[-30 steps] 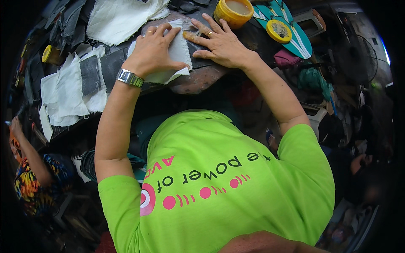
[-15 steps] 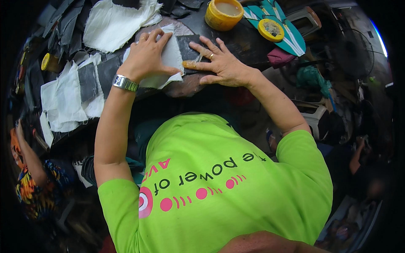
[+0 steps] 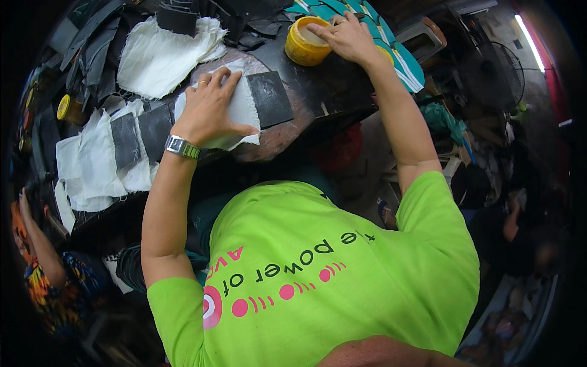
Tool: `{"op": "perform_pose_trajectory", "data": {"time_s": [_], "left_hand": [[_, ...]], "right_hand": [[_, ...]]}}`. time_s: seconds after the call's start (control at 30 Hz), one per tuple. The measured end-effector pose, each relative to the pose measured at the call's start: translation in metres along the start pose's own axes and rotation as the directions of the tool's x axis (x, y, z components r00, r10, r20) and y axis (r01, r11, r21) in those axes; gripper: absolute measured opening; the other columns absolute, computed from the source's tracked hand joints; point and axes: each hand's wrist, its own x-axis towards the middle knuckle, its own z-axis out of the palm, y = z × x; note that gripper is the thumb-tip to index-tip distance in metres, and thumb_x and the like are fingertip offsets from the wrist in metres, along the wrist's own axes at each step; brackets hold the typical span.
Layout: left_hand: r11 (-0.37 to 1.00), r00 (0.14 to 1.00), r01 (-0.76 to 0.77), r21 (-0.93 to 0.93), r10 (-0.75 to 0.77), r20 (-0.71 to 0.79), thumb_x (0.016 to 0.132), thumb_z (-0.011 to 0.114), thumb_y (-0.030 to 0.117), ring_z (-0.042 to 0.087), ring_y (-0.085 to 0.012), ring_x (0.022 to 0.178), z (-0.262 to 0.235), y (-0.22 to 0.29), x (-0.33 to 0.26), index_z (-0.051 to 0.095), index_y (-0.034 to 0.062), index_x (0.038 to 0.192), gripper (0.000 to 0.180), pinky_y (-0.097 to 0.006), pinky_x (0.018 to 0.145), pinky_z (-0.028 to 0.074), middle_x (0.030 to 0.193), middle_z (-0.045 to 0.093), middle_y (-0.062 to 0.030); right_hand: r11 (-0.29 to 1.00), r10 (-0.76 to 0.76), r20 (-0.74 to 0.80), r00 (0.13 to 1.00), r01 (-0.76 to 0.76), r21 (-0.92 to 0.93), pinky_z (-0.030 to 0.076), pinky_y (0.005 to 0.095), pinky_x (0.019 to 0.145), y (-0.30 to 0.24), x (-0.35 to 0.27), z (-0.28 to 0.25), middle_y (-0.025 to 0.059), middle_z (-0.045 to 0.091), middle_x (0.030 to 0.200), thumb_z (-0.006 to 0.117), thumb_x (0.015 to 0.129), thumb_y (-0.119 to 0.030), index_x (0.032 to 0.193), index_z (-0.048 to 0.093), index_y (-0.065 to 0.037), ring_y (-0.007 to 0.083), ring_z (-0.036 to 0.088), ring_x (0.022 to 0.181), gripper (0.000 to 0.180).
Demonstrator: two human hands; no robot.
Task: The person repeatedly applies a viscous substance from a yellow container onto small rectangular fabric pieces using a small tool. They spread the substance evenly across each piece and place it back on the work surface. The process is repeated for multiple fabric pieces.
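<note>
My left hand (image 3: 211,110) lies with fingers spread on a piece of white cloth (image 3: 245,105), pressing it against a brownish slab (image 3: 291,125). Beside that cloth, at its right edge, is a dark square piece (image 3: 269,98) with a smeared, shiny surface. Over the rim of a yellow tub (image 3: 306,54) reaches my right hand (image 3: 350,40), its fingers apart. One fingertip dips toward the pale contents (image 3: 312,35); how deep it goes I cannot tell.
Frayed white cloths (image 3: 92,162) with dark pieces (image 3: 157,131) lie along the table's left side. A larger white cloth (image 3: 165,61) and black scraps (image 3: 263,27) sit farther back. Teal shapes with white stripes (image 3: 408,70) are at the right. Another person's arm (image 3: 41,238) shows at far left.
My right hand has left the dark square piece and moved up and right to the yellow tub. My left hand stays on the white cloth.
</note>
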Motion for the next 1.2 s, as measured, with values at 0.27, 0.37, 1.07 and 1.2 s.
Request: {"op": "perform_pose_trajectory", "data": {"time_s": [0.27, 0.37, 1.07, 1.2], "left_hand": [[0.999, 0.998, 0.028, 0.034, -0.031, 0.062, 0.051, 0.086, 0.068, 0.039, -0.0375, 0.139, -0.002, 0.003, 0.004, 0.039, 0.0112, 0.154, 0.126, -0.058, 0.107, 0.041, 0.153, 0.040, -0.0150], [0.999, 0.997, 0.028, 0.041, -0.031, 0.064, 0.052, 0.086, 0.068, 0.040, -0.0379, 0.138, -0.003, 0.003, 0.004, 0.040, 0.0110, 0.152, 0.125, -0.060, 0.106, 0.041, 0.153, 0.040, -0.0153], [0.996, 0.993, 0.034, 0.077, -0.043, 0.109, 0.052, 0.086, 0.068, 0.039, -0.0405, 0.140, -0.004, 0.006, 0.008, 0.039, 0.0117, 0.154, 0.126, -0.059, 0.107, 0.041, 0.154, 0.039, -0.0171], [0.996, 0.993, 0.037, 0.076, -0.045, 0.107, 0.052, 0.086, 0.069, 0.039, -0.0406, 0.141, -0.004, 0.006, 0.008, 0.038, 0.0119, 0.154, 0.126, -0.060, 0.107, 0.041, 0.154, 0.039, -0.0169]], "right_hand": [[0.921, 0.352, 0.206, 0.913, -0.377, 0.097, 0.054, 0.0431, 0.081, -0.018, -0.016, -0.033, 0.0179, 0.071, 0.098, 0.034, 0.097, -0.074, 0.103, 0.079, -0.011, 0.0338, 0.069, 0.091, 0.078], [0.730, -0.015, 0.646, 0.763, -0.434, 0.529, 0.049, 0.0400, 0.096, -0.025, -0.037, -0.037, 0.0216, 0.070, 0.115, 0.039, 0.097, -0.071, 0.114, 0.075, -0.007, 0.0330, 0.067, 0.099, 0.076], [0.792, -0.392, 0.044, 0.919, 0.313, 0.524, 0.021, 0.0537, 0.119, -0.074, -0.085, 0.024, 0.0100, 0.020, 0.167, 0.039, 0.100, -0.064, 0.150, 0.047, -0.042, 0.0372, 0.016, 0.153, 0.055], [0.729, -0.432, 0.071, 0.899, 0.302, 0.614, 0.010, 0.0588, 0.121, -0.078, -0.108, 0.013, 0.0098, 0.021, 0.167, 0.039, 0.094, -0.073, 0.140, 0.058, -0.042, 0.0394, 0.009, 0.154, 0.059]]}}
